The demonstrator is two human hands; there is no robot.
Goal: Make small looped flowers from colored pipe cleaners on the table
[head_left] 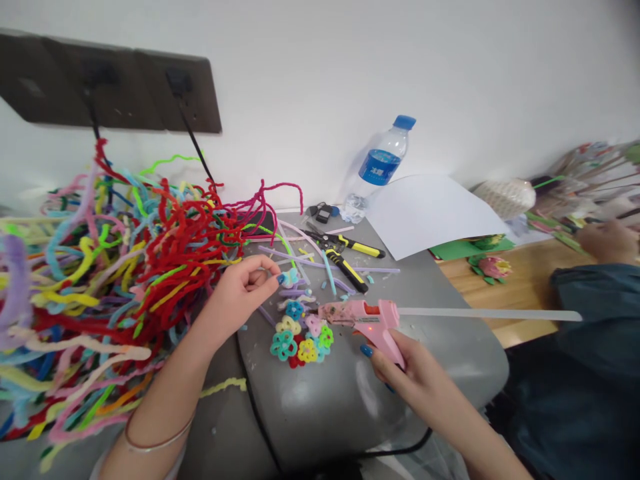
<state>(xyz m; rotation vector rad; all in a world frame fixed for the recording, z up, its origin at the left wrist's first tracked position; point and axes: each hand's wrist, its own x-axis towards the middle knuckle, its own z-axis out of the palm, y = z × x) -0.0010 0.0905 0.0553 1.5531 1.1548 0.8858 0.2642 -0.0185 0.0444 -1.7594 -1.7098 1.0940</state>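
With thumb and fingertips pinched, my left hand holds a small light-blue pipe-cleaner piece. My right hand is wrapped round the handle of a pink hot glue gun, whose nozzle points left. A long translucent glue stick sticks out of its back. Right by the nozzle lies a cluster of small pipe-cleaner flowers in yellow, teal, pink, green and red. A darker blue flower sits at its top. Whether the nozzle touches the cluster I cannot tell.
A big tangle of coloured pipe cleaners covers the left side. Yellow-black pliers, a water bottle and white paper lie toward the wall. A black cord crosses the front. Another person's hand is at far right.
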